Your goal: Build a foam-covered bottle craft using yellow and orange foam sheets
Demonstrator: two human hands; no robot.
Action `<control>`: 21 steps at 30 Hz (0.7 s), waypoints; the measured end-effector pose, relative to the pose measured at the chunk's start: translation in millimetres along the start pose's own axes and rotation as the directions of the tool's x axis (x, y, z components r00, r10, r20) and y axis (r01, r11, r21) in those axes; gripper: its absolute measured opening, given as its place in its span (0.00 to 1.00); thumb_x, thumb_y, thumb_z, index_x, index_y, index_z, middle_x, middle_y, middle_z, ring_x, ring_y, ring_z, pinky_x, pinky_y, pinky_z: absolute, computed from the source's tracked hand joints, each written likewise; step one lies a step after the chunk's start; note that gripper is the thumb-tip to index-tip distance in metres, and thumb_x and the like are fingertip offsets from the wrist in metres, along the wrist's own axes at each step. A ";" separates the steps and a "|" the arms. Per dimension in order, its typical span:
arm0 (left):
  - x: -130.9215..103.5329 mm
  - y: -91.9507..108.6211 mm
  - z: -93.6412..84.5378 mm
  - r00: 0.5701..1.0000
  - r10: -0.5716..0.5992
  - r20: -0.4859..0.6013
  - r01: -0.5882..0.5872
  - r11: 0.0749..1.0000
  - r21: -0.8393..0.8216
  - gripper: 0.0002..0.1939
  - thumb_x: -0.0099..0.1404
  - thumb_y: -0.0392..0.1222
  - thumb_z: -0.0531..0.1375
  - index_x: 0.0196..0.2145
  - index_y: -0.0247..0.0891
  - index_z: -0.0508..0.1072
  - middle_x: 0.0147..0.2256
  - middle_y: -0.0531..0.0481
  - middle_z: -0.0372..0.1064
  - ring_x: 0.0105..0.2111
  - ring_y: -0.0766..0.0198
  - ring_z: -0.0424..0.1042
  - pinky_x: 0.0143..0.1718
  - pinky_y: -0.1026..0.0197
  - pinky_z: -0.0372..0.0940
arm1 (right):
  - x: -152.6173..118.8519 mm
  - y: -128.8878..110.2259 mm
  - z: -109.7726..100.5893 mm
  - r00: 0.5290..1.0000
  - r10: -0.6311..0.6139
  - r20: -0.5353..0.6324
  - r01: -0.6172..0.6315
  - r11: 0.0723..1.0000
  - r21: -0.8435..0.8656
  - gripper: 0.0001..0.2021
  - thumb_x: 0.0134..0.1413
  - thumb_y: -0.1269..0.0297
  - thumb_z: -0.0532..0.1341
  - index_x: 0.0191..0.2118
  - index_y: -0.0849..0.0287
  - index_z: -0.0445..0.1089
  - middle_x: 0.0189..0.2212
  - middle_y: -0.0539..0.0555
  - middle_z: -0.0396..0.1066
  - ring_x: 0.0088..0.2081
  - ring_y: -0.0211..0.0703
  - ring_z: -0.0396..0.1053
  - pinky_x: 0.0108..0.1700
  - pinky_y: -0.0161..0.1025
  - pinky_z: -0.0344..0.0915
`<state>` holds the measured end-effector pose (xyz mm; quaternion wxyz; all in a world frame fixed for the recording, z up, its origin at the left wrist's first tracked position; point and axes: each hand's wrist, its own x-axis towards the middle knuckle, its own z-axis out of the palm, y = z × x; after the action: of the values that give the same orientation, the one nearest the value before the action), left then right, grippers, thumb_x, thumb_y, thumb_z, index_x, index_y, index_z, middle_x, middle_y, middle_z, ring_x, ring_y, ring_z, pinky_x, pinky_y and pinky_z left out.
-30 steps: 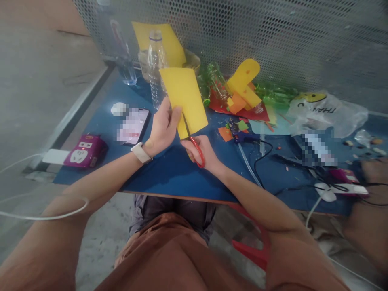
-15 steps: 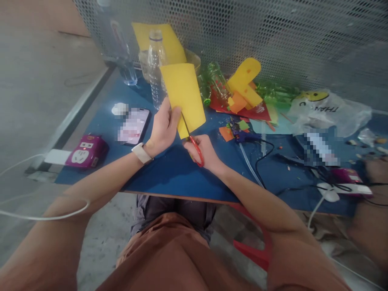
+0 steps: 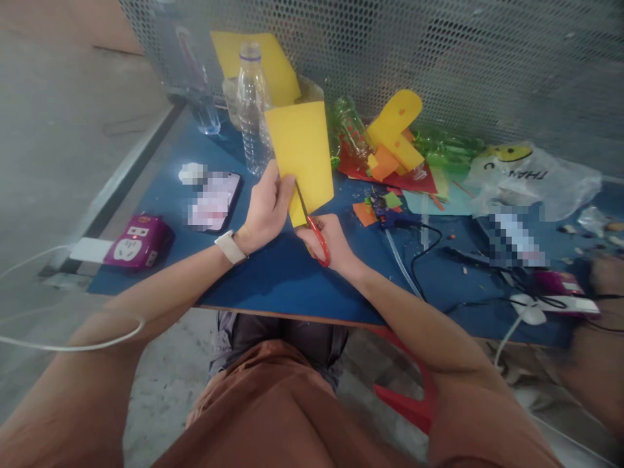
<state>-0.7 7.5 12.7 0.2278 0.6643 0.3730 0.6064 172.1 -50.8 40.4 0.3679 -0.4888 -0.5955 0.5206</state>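
My left hand (image 3: 269, 203) pinches a sheet of yellow paper (image 3: 307, 153) along its left edge, thumb on the near face. The sheet is held up above the blue table. My right hand (image 3: 331, 244) is closed round the red handles of a pair of scissors (image 3: 316, 235). Their dark blades point up and left and lie against the lower part of the paper, close to my left thumb. How far the blades are apart I cannot make out. Just behind my left hand stands a clear plastic bottle (image 3: 252, 114), upright and without a cap.
On the left lie a phone (image 3: 212, 201) and a purple socket block (image 3: 139, 240). A glue gun (image 3: 397, 218) with its cord rests right of my hands. Green bottles (image 3: 351, 123), yellow cutouts (image 3: 397, 117) and a plastic bag (image 3: 541, 182) line the mesh partition. Another person's arm (image 3: 597, 351) is at far right.
The yellow paper has shifted slightly right and turned a little more upright. My left hand has moved slightly with it. Both hands keep their hold.
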 end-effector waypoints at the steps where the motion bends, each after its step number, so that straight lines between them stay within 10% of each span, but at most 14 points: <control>1: 0.0 -0.5 -0.4 1.000 -0.004 0.005 0.004 1.000 -0.003 0.27 0.87 0.71 0.54 0.53 0.44 0.71 0.30 0.55 0.63 0.22 0.67 0.62 0.23 0.61 0.58 | 0.2 0.0 0.4 1.000 0.005 -0.005 -0.005 1.000 -0.003 0.21 0.51 0.58 0.68 0.17 0.51 0.57 0.12 0.43 0.57 0.16 0.33 0.56 0.23 0.37 0.52; 21: -6.7 -3.8 5.4 0.998 -0.036 0.054 0.038 0.999 -0.032 0.29 0.86 0.75 0.53 0.52 0.45 0.70 0.32 0.54 0.63 0.24 0.66 0.64 0.25 0.59 0.59 | 0.9 1.0 1.0 1.000 0.012 -0.024 -0.012 1.000 -0.001 0.21 0.49 0.54 0.71 0.17 0.51 0.59 0.12 0.46 0.60 0.16 0.34 0.58 0.22 0.36 0.51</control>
<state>3.8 5.5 4.7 0.2597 0.6693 0.3691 0.5902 171.1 -50.2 39.1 0.3717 -0.4989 -0.5883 0.5166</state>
